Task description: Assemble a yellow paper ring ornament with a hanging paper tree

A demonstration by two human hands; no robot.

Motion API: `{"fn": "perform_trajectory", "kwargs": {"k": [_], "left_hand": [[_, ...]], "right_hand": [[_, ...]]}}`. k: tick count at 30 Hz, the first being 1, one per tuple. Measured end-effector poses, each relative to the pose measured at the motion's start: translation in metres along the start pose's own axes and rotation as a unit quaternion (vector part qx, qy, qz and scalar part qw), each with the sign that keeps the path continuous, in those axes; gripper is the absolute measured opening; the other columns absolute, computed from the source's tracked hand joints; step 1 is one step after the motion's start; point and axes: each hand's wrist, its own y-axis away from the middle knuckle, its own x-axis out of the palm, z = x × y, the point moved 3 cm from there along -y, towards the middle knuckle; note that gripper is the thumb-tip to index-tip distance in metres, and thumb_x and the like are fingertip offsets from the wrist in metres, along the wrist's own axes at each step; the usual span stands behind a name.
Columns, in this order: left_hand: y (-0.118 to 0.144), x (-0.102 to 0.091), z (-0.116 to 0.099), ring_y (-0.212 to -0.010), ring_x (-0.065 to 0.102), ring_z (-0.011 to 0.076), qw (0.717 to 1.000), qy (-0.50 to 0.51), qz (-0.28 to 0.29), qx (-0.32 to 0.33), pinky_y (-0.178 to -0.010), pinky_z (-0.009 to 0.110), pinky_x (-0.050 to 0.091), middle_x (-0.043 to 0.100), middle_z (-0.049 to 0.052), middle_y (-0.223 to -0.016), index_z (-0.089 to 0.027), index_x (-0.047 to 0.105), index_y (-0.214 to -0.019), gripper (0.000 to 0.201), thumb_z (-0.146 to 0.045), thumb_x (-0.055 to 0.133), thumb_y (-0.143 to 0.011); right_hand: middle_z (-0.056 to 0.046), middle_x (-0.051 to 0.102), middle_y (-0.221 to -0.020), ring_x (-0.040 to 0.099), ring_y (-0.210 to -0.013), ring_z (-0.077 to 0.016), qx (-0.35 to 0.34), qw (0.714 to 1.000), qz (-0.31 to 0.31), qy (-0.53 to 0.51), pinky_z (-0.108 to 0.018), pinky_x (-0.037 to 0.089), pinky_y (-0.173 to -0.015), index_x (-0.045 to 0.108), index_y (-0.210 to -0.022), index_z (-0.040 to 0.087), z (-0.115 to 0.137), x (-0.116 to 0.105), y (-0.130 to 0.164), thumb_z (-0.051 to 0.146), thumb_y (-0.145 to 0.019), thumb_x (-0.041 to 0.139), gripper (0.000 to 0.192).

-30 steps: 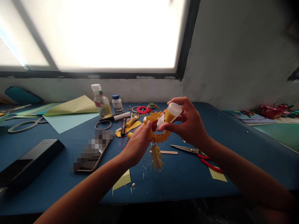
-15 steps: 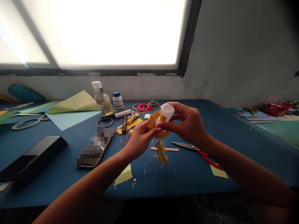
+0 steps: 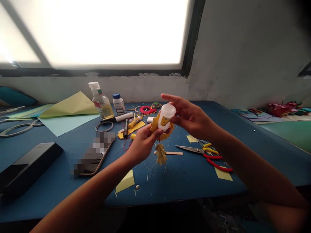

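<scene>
White bottle [image 3: 168,114] at right hand [image 3: 190,115], forefinger [image 3: 171,98] straight, paper [image 3: 155,125] in left hand [image 3: 143,141].

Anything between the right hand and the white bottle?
Nothing visible: the right hand is close beside the white bottle, though contact is unclear. The left hand, holding the yellow paper, is at the bottle's lower end.

Left hand [image 3: 144,142]: bare, small and slim; short thumb [image 3: 158,133] with a rounded tip
Left forearm [image 3: 97,183]: bare, smooth in outline, widening from a narrow wrist
Right hand [image 3: 191,117]: bare; slender index finger [image 3: 171,98], rounded at its end
Right forearm [image 3: 250,165]: bare, slim, fuller towards the elbow
Right elbow [image 3: 297,202]: bare, shadowed, blurred
</scene>
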Motion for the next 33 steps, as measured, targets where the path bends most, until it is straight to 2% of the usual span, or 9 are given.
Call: {"fn": "perform_trajectory", "kwargs": {"k": [4, 9, 12, 15, 18, 21, 26, 29, 33], "left_hand": [[0.001, 0.000, -0.001, -0.095, 0.064, 0.0215, 1.000, -0.001, -0.022, 0.001, -0.083, 0.031, 0.049, 0.070, 0.011, -0.102, -0.012, 0.066, -0.100, 0.034, -0.041, 0.062, -0.082], [0.001, -0.001, 0.004, -0.076, 0.063, 0.0157, 0.999, -0.016, -0.042, -0.011, -0.066, 0.025, 0.048, 0.071, 0.005, -0.084, -0.014, 0.067, -0.093, 0.031, -0.042, 0.067, -0.078], [0.000, 0.000, 0.009, -0.086, 0.064, 0.0176, 0.999, 0.014, -0.018, -0.025, -0.074, 0.026, 0.048, 0.071, 0.006, -0.091, -0.015, 0.066, -0.099, 0.031, -0.040, 0.064, -0.081], [-0.001, 0.000, 0.011, -0.092, 0.063, 0.0186, 0.999, 0.027, -0.006, -0.036, -0.079, 0.028, 0.048, 0.070, 0.008, -0.098, -0.014, 0.064, -0.105, 0.033, -0.039, 0.062, -0.083], [0.000, 0.000, 0.010, -0.081, 0.062, 0.0162, 0.999, 0.002, -0.013, -0.032, -0.071, 0.026, 0.048, 0.069, 0.006, -0.087, -0.014, 0.064, -0.096, 0.030, -0.040, 0.065, -0.080], [0.001, 0.001, 0.008, -0.072, 0.060, 0.0141, 0.999, -0.008, -0.015, -0.033, -0.065, 0.024, 0.046, 0.067, 0.004, -0.080, -0.014, 0.064, -0.089, 0.030, -0.041, 0.066, -0.079], [0.000, 0.003, 0.007, -0.075, 0.060, 0.0145, 0.999, 0.013, 0.013, -0.040, -0.068, 0.025, 0.046, 0.068, 0.005, -0.087, -0.015, 0.063, -0.100, 0.034, -0.042, 0.064, -0.081], [0.001, 0.001, 0.008, -0.071, 0.058, 0.0128, 0.999, -0.006, 0.007, -0.042, -0.065, 0.024, 0.045, 0.066, 0.003, -0.082, -0.015, 0.063, -0.093, 0.030, -0.042, 0.064, -0.080], [0.003, 0.001, 0.009, -0.067, 0.056, 0.0113, 0.999, -0.013, 0.004, -0.038, -0.060, 0.022, 0.044, 0.064, 0.001, -0.076, -0.015, 0.062, -0.085, 0.027, -0.042, 0.065, -0.079]], "right_hand": [[-0.006, 0.059, -0.115, 0.058, -0.100, -0.0173, -0.001, 0.999, -0.049, 0.013, -0.031, 0.052, -0.081, 0.045, -0.128, 0.023, 0.000, 0.001, 0.000, 0.036, -0.091, 0.049, 0.039], [-0.005, 0.062, -0.100, 0.061, -0.084, -0.0176, 0.018, 0.984, -0.130, 0.119, -0.031, 0.054, -0.074, 0.058, -0.109, 0.019, 0.001, 0.008, 0.004, 0.046, -0.072, 0.071, 0.048], [-0.005, 0.065, -0.097, 0.063, -0.084, -0.0178, 0.057, 0.996, -0.070, 0.002, -0.033, 0.056, -0.075, 0.046, -0.126, 0.020, -0.003, 0.008, 0.002, 0.040, -0.078, 0.067, 0.057], [-0.008, 0.063, -0.106, 0.063, -0.089, -0.0181, 0.075, 0.993, 0.011, -0.087, -0.033, 0.056, -0.075, 0.042, -0.127, 0.019, -0.004, 0.008, 0.000, 0.036, -0.085, 0.059, 0.049], [-0.009, 0.059, -0.113, 0.062, -0.093, -0.0191, 0.065, 0.998, -0.021, -0.018, -0.034, 0.055, -0.078, 0.054, -0.115, 0.018, -0.003, 0.006, -0.001, 0.037, -0.080, 0.064, 0.041], [-0.007, 0.062, -0.102, 0.063, -0.088, -0.0200, 0.072, 0.993, -0.082, 0.042, -0.033, 0.056, -0.076, 0.057, -0.109, 0.018, -0.004, 0.003, 0.000, 0.038, -0.067, 0.077, 0.050], [-0.006, 0.066, -0.097, 0.065, -0.087, -0.0190, 0.094, 0.992, -0.005, -0.084, -0.033, 0.057, -0.075, 0.045, -0.123, 0.019, -0.005, 0.006, -0.001, 0.038, -0.074, 0.071, 0.059], [-0.008, 0.063, -0.109, 0.063, -0.092, -0.0196, 0.061, 0.997, -0.037, 0.002, -0.034, 0.055, -0.079, 0.055, -0.109, 0.019, -0.002, 0.006, 0.000, 0.042, -0.074, 0.070, 0.045], [-0.007, 0.063, -0.104, 0.063, -0.090, -0.0219, 0.051, 0.987, -0.096, 0.117, -0.035, 0.055, -0.077, 0.062, -0.104, 0.018, 0.000, 0.006, 0.004, 0.043, -0.064, 0.078, 0.049]]}}
